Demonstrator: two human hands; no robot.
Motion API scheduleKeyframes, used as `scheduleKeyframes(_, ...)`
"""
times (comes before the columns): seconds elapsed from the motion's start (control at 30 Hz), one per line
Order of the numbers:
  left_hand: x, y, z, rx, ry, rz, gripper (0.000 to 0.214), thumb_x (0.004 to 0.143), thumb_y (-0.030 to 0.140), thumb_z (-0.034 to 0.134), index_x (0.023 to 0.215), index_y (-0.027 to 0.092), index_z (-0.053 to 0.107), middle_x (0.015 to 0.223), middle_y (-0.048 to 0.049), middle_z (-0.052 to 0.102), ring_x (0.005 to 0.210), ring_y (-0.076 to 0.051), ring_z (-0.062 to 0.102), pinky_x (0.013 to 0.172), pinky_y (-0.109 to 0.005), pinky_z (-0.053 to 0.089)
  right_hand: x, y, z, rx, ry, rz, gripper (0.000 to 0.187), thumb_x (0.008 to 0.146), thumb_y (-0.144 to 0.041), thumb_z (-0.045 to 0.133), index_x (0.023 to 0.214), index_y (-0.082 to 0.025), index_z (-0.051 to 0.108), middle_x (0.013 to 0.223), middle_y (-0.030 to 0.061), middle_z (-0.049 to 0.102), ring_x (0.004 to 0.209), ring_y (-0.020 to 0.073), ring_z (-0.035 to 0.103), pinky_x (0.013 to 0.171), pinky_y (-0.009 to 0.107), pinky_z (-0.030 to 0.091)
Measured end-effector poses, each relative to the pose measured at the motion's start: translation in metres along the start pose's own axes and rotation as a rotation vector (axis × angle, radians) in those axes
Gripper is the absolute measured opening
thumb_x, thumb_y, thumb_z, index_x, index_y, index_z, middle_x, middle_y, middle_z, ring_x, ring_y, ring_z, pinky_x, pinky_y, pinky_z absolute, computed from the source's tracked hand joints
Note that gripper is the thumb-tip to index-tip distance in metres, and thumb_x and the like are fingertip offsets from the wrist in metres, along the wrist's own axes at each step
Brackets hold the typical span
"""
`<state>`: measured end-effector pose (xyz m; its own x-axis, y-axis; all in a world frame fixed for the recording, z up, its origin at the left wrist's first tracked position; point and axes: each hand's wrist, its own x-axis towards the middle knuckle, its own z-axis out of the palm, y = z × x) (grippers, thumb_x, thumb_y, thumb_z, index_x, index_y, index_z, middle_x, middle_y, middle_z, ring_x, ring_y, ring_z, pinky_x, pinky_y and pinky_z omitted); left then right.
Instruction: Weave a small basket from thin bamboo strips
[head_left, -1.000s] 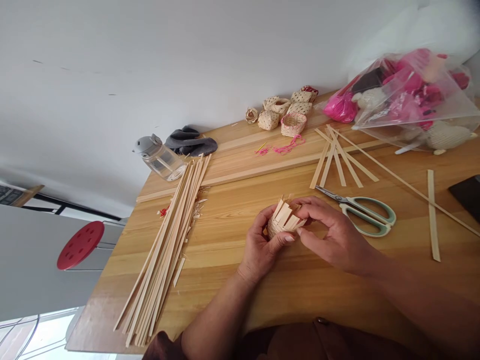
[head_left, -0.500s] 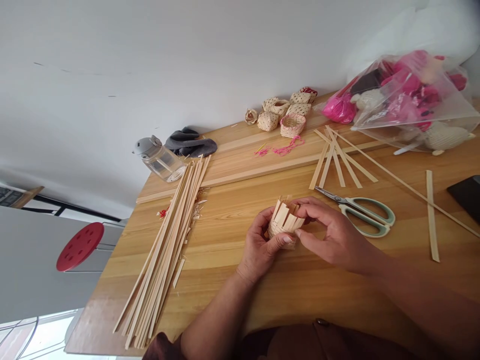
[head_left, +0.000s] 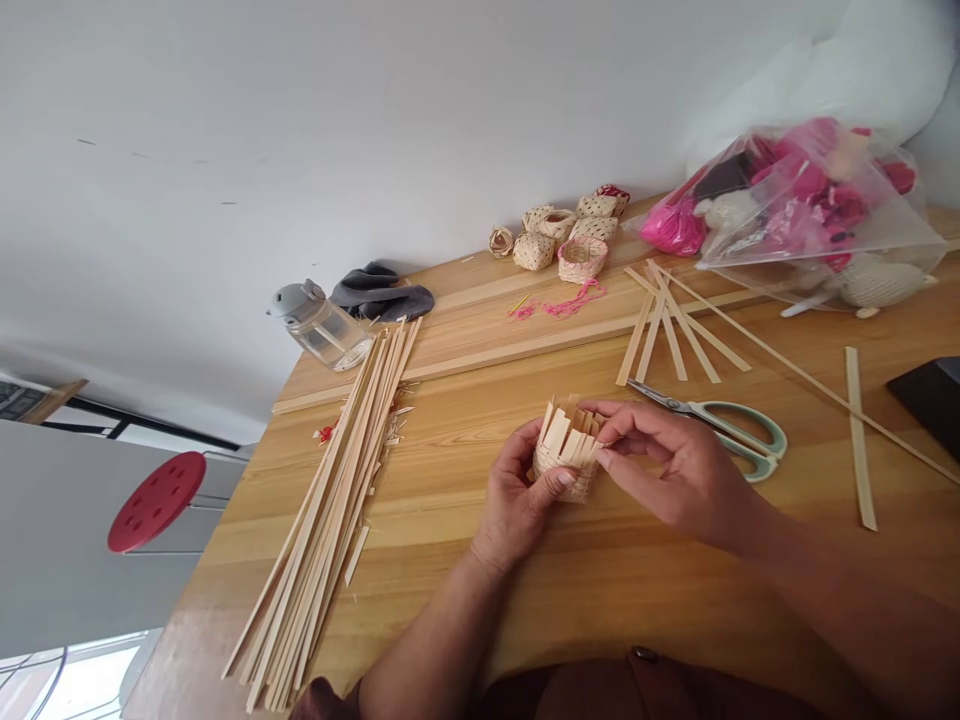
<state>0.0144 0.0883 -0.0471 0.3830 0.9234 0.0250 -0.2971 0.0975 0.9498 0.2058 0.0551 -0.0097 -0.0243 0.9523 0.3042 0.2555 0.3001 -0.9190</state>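
Note:
A small half-woven basket [head_left: 564, 455] of pale strips, its loose ends sticking up, sits between both my hands just above the wooden table [head_left: 465, 560]. My left hand [head_left: 517, 500] cups its left side, thumb pressed on the lower rim. My right hand [head_left: 675, 470] pinches the upright strips on its right side with thumb and fingers closed. Green-handled scissors [head_left: 720, 425] lie just beyond my right hand.
A long bundle of pale strips [head_left: 330, 510] lies at the left. Several finished small baskets [head_left: 566, 235] stand at the back by pink thread [head_left: 574, 297]. Loose strips [head_left: 675, 320], a clear bag of pink items [head_left: 795, 205], a bottle [head_left: 319, 322], a grey cloth [head_left: 381, 292] and a dark object [head_left: 930, 392] surround them.
The view has shifted slightly. The basket has turned a little in my hands, and my right fingers have moved along its upright strips. Both hands keep their hold.

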Motion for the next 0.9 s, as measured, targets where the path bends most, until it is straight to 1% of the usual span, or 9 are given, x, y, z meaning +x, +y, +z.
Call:
scheduleKeyframes(0.13, -0.0005, -0.0009, 0.0003, 0.013, 0.012, -0.007, 0.066, 0.075, 0.042, 0.088, 0.131, 0.022, 0.061, 0.134, -0.0107, 0.069, 0.125, -0.028, 0.063, 0.109, -0.041, 0.047, 0.0, -0.0013, 0.0, -0.006, -0.01, -0.026, 0.008, 0.09, -0.02, 0.069, 0.088, -0.025, 0.063, 0.129, 0.01, 0.069, 0.131, 0.0299, 0.062, 0.094, 0.04, 0.062)
scheduleKeyframes(0.3, -0.001, -0.001, 0.0016, 0.009, 0.012, 0.043, 0.063, 0.074, 0.04, 0.089, 0.129, 0.024, 0.063, 0.133, -0.0088, 0.07, 0.123, -0.027, 0.064, 0.108, -0.039, 0.048, -0.0004, -0.0014, 0.0018, -0.028, -0.022, -0.024, 0.009, 0.092, -0.018, 0.065, 0.089, -0.027, 0.061, 0.129, 0.0078, 0.068, 0.131, 0.0294, 0.061, 0.095, 0.041, 0.061)
scheduleKeyframes(0.4, -0.0013, -0.0008, 0.0022, 0.026, 0.019, 0.054, 0.063, 0.074, 0.041, 0.089, 0.129, 0.023, 0.063, 0.132, -0.0095, 0.07, 0.122, -0.027, 0.064, 0.108, -0.04, 0.048, -0.0003, -0.0009, 0.0032, -0.047, -0.006, -0.013, 0.01, 0.091, -0.019, 0.066, 0.09, -0.027, 0.061, 0.124, 0.0079, 0.07, 0.12, 0.0294, 0.067, 0.091, 0.042, 0.063)
scheduleKeyframes(0.47, -0.0016, -0.0009, 0.0023, 0.033, 0.021, 0.053, 0.063, 0.075, 0.04, 0.089, 0.129, 0.022, 0.063, 0.132, -0.0098, 0.07, 0.122, -0.027, 0.064, 0.108, -0.04, 0.048, 0.0, -0.0006, 0.0039, -0.059, 0.0, -0.004, 0.009, 0.09, -0.019, 0.066, 0.091, -0.026, 0.061, 0.121, 0.0077, 0.07, 0.111, 0.0278, 0.071, 0.089, 0.041, 0.063)
scheduleKeyframes(0.53, -0.0019, -0.0011, 0.0021, 0.037, 0.028, 0.049, 0.062, 0.075, 0.04, 0.088, 0.129, 0.022, 0.063, 0.132, -0.0095, 0.07, 0.121, -0.027, 0.064, 0.107, -0.039, 0.049, 0.0006, -0.0008, 0.0041, -0.063, 0.006, 0.015, 0.007, 0.091, -0.02, 0.066, 0.094, -0.026, 0.062, 0.123, 0.0077, 0.069, 0.104, 0.0251, 0.072, 0.088, 0.04, 0.064)
scheduleKeyframes(0.63, -0.0022, -0.0012, 0.0016, 0.032, 0.028, 0.05, 0.06, 0.075, 0.038, 0.088, 0.128, 0.023, 0.064, 0.131, -0.0088, 0.07, 0.121, -0.026, 0.064, 0.107, -0.038, 0.049, 0.0019, -0.002, 0.0033, -0.055, 0.005, 0.028, 0.006, 0.092, -0.021, 0.066, 0.095, -0.025, 0.063, 0.122, 0.0075, 0.069, 0.1, 0.0232, 0.072, 0.086, 0.038, 0.064)
scheduleKeyframes(0.7, -0.0022, -0.001, 0.0015, 0.024, 0.023, 0.045, 0.059, 0.076, 0.038, 0.088, 0.128, 0.023, 0.064, 0.131, -0.0086, 0.07, 0.121, -0.026, 0.064, 0.107, -0.038, 0.049, 0.0027, -0.0028, 0.002, -0.053, -0.012, 0.011, 0.005, 0.093, -0.022, 0.066, 0.095, -0.026, 0.064, 0.121, 0.0069, 0.07, 0.103, 0.0233, 0.072, 0.086, 0.036, 0.063)
scheduleKeyframes(0.8, -0.0016, -0.0005, 0.0014, 0.02, 0.024, 0.033, 0.061, 0.075, 0.04, 0.088, 0.128, 0.023, 0.064, 0.132, -0.0091, 0.07, 0.122, -0.027, 0.064, 0.108, -0.04, 0.048, 0.0033, -0.0027, -0.0001, -0.053, -0.025, -0.014, 0.003, 0.094, -0.024, 0.066, 0.097, -0.026, 0.067, 0.125, 0.006, 0.069, 0.108, 0.0237, 0.07, 0.087, 0.036, 0.062)
scheduleKeyframes(0.9, -0.0007, -0.0003, 0.0013, 0.009, 0.018, 0.014, 0.063, 0.074, 0.042, 0.089, 0.128, 0.023, 0.063, 0.133, -0.01, 0.069, 0.124, -0.028, 0.063, 0.108, -0.041, 0.048, 0.0037, -0.0006, -0.0016, -0.022, -0.019, 0.007, 0.003, 0.094, -0.029, 0.068, 0.096, -0.027, 0.07, 0.127, 0.0056, 0.07, 0.11, 0.0248, 0.07, 0.088, 0.036, 0.062)
